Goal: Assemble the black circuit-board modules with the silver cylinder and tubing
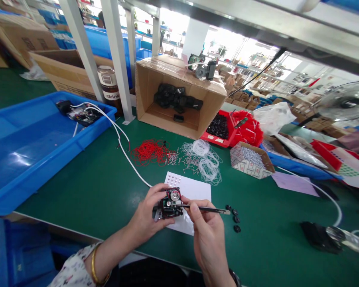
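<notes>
My left hand (146, 213) grips a small black electronic assembly (168, 212) by its sides, its open face turned up. A round silver part and a bit of red wire show inside it. My right hand (206, 227) is closed on dark tweezers (211, 209), whose tips reach into the assembly beside a small round metal piece. Under both hands lies a white sheet (202, 192) with rows of small silver pieces (174, 180) on its upper left. Several black round parts (236, 219) sit on the green table right of my right hand.
Red wires (149, 151), loose screws (191, 160) and clear tubing (209, 165) lie beyond the sheet. A cardboard box (179, 123) with black parts stands behind them. A blue tray (32, 159) is at left, a screw box (251, 159) at right. A white cable (134, 165) crosses the table.
</notes>
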The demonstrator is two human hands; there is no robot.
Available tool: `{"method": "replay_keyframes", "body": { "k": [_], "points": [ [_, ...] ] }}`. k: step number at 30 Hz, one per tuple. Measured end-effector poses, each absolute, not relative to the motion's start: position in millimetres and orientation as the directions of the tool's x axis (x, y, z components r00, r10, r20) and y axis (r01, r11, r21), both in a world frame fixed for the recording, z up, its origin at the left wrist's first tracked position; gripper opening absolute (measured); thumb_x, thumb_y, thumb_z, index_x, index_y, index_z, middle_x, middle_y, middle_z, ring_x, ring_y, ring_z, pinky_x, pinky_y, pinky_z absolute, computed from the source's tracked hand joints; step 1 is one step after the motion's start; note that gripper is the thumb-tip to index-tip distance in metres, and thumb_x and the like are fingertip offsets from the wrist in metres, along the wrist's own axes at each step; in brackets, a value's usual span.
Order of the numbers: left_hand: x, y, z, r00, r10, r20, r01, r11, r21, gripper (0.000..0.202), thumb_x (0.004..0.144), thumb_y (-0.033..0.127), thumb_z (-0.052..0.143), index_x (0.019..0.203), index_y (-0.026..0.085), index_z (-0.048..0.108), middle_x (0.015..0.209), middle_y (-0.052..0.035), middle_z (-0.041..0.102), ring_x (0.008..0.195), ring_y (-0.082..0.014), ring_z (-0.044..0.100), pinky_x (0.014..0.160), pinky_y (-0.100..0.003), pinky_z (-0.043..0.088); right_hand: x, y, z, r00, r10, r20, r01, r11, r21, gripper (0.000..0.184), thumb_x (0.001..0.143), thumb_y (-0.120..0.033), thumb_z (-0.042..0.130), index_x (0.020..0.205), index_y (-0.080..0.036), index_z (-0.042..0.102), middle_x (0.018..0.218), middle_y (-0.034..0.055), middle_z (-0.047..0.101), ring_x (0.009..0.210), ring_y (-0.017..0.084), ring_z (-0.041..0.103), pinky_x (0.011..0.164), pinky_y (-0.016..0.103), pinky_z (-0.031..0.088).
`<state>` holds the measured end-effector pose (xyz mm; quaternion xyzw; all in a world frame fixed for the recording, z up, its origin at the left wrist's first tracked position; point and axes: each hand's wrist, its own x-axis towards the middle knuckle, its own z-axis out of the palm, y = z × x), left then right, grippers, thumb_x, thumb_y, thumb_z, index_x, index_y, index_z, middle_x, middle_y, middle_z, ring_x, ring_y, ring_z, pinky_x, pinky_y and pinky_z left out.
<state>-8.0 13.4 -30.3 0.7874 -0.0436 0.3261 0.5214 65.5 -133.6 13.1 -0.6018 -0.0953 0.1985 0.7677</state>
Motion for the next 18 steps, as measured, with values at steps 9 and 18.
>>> {"method": "replay_keyframes", "body": {
  "k": [9, 18],
  "points": [
    [-7.3, 13.9, -29.1, 0.800, 0.228, 0.555, -0.375, -0.532, 0.759, 0.047, 0.083, 0.027, 0.061, 0.119, 0.031, 0.032, 0.127, -0.0099, 0.040, 0.119, -0.0251, 0.042, 0.096, -0.046, 0.041, 69.3, -131.9, 16.8, 0.900, 0.424, -0.104, -0.199, 0.186, -0.962, 0.021, 0.078, -0.037, 0.068, 0.080, -0.016, 0.063, 0.093, 0.0091, 0.067, 0.089, 0.023, 0.061, 0.081, 0.034, 0.046],
    [-8.5, 16.4, -39.9, 0.828, 0.173, 0.534, -0.260, -0.725, 0.638, 0.026, 0.090, 0.030, 0.047, 0.116, 0.027, 0.046, 0.137, -0.0117, 0.033, 0.119, -0.0251, 0.046, 0.093, -0.033, 0.047, 82.6, -143.1, 35.5, 0.762, 0.328, 0.558, 0.598, -0.025, -0.801, 0.007, 0.084, -0.017, 0.059, 0.086, -0.022, 0.064, 0.091, 0.0075, 0.066, 0.081, 0.020, 0.063, 0.070, 0.029, 0.051]
  ]
}}
